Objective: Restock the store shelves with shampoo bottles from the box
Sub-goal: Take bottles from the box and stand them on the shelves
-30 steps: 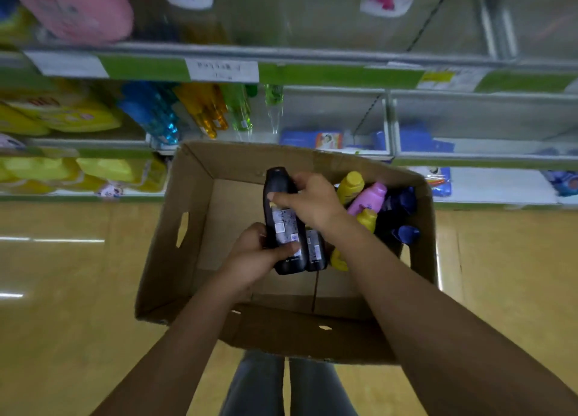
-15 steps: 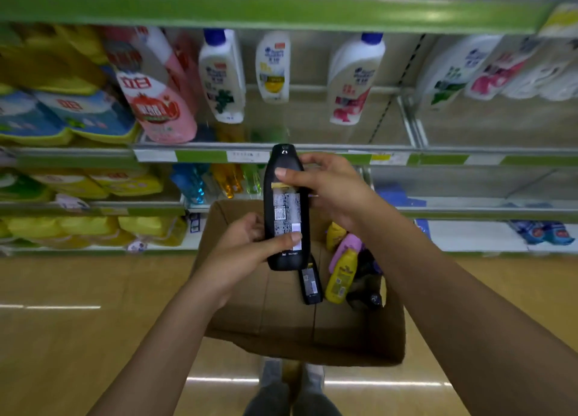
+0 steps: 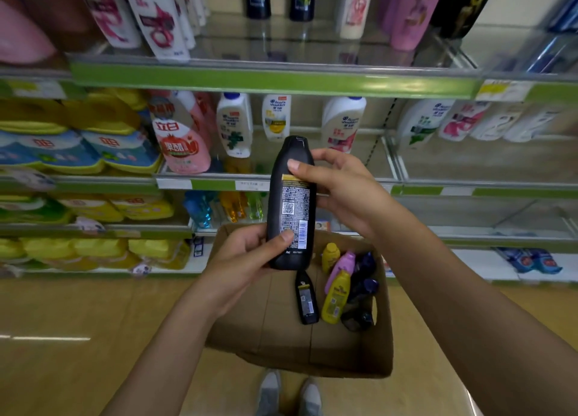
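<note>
I hold a black shampoo bottle (image 3: 291,203) upright in front of the shelves, its back label and barcode facing me. My left hand (image 3: 247,256) grips its lower part, thumb on the label. My right hand (image 3: 341,186) grips its upper part from the right. Below, the open cardboard box (image 3: 383,347) sits on the floor. Inside lie a second black bottle (image 3: 306,298), two yellow bottles (image 3: 335,297), a pink bottle (image 3: 342,267) and dark blue bottles (image 3: 364,278).
Shelves with green edge strips (image 3: 281,81) fill the view. White shampoo bottles (image 3: 342,123) stand on the middle shelf, tall bottles (image 3: 156,15) on the top shelf, detergent pouches (image 3: 78,147) at left. Bare shelf space (image 3: 469,162) lies at right. My shoes (image 3: 287,397) stand behind the box.
Both hands have lifted the black bottle out of the box and up to shelf height. The view has tilted upward, revealing the upper shelves.
</note>
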The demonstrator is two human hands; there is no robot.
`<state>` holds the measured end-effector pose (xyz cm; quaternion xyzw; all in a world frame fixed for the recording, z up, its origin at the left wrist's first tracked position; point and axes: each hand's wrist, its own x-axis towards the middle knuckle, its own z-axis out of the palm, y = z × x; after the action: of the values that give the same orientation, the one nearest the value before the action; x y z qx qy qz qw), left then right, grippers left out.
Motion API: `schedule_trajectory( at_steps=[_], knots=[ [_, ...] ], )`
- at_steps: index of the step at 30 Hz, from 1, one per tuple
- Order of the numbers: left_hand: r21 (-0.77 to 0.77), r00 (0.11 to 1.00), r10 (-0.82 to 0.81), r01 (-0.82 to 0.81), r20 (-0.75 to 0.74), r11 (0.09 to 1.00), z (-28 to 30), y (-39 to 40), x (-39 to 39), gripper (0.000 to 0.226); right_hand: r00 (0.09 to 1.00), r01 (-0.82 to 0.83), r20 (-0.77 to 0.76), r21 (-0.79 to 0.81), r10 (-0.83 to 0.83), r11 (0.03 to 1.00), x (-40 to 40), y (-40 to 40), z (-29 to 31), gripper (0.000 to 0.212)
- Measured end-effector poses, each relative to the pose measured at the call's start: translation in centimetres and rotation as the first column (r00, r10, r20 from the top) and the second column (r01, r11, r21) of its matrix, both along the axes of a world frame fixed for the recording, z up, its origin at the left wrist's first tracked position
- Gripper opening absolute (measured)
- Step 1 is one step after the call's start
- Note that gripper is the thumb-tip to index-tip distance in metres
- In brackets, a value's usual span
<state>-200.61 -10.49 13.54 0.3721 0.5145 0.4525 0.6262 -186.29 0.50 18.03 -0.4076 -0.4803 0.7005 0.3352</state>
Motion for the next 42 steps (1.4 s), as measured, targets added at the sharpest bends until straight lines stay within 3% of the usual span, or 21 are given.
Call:
schedule_trajectory(
  at_steps=[4,8,12,14,18,19,22,23,27,30,32,34,36,39,42],
  knots=[
    [0.031,1.0,0.009,-0.008,-0.027,0.999,0.9,-0.3,0.1,0.041,0.999,-0.024,0.03,0.047,0.023,0.999,0.1,-0.3,1.3,0.031],
    [0.051,0.994,0.045,-0.04,-0.099,0.998,1.5,0.0,0.3,0.046,0.984,-0.028,0.178,0.11,0.008,0.994,0.1,-0.3,2.5,0.037],
    [0.1,0.971,0.083,-0.062,-0.226,0.993,2.5,0.5,1.2,0.028,0.955,-0.019,0.295,0.175,-0.034,0.984,-0.6,-0.2,2.9,0.046],
    [0.115,0.964,0.121,-0.096,-0.237,0.989,2.9,0.4,1.9,0.025,0.95,-0.016,0.307,0.194,-0.046,0.981,-0.9,-0.3,3.1,0.043],
    [0.103,0.956,0.17,-0.149,-0.239,0.983,3.3,-0.1,2.5,0.042,0.964,-0.004,0.263,0.198,-0.049,0.98,-0.9,-0.5,4.0,0.028],
    [0.071,0.968,0.147,-0.135,-0.204,0.988,3.5,-0.2,2.4,0.046,0.969,-0.009,0.245,0.191,-0.039,0.982,-0.9,-0.5,4.2,0.028],
    [-0.035,0.988,0.099,-0.095,0.116,0.995,4.2,-0.4,2.2,0.049,0.987,-0.041,0.162,0.148,0.017,0.988,-1.0,-0.8,4.7,0.024],
    [-0.037,0.982,0.099,-0.094,0.16,0.995,4.5,-0.4,2.1,0.049,0.99,-0.052,0.138,0.142,0.033,0.989,-1.0,-0.9,4.8,0.021],
    [0.031,0.985,0.163,-0.162,-0.052,0.986,5.2,-0.1,2.6,0.034,0.991,-0.095,0.103,0.148,0.08,0.984,-1.0,-0.9,5.2,0.027],
    [0.117,0.928,0.249,-0.225,-0.275,0.967,5.4,0.2,3.0,0.023,0.977,-0.17,0.161,0.192,0.14,0.967,-0.6,-1.0,5.8,0.038],
    [0.199,0.848,0.304,-0.239,-0.434,0.951,5.4,0.4,3.1,0.032,0.978,-0.165,0.163,0.24,0.128,0.957,-0.6,-1.2,6.1,0.035],
    [0.237,0.814,0.304,-0.21,-0.495,0.949,5.6,0.4,3.0,0.044,0.991,-0.086,0.122,0.255,0.056,0.963,-0.7,-1.1,6.1,0.03],
    [0.22,0.86,0.251,-0.167,-0.444,0.961,6.2,0.4,2.7,0.044,0.998,-0.02,0.062,0.232,0.005,0.973,-0.5,-0.8,6.1,0.026],
    [0.163,0.96,0.16,-0.124,-0.228,0.979,6.8,0.4,1.7,0.034,1.0,0.004,-0.019,0.202,0.0,0.979,0.3,-0.5,6.2,0.016],
    [0.132,0.988,0.093,-0.077,-0.12,0.988,6.8,0.3,0.8,0.043,0.996,-0.022,-0.078,0.188,0.038,0.982,0.9,-0.6,6.2,0.016]
  ],
)
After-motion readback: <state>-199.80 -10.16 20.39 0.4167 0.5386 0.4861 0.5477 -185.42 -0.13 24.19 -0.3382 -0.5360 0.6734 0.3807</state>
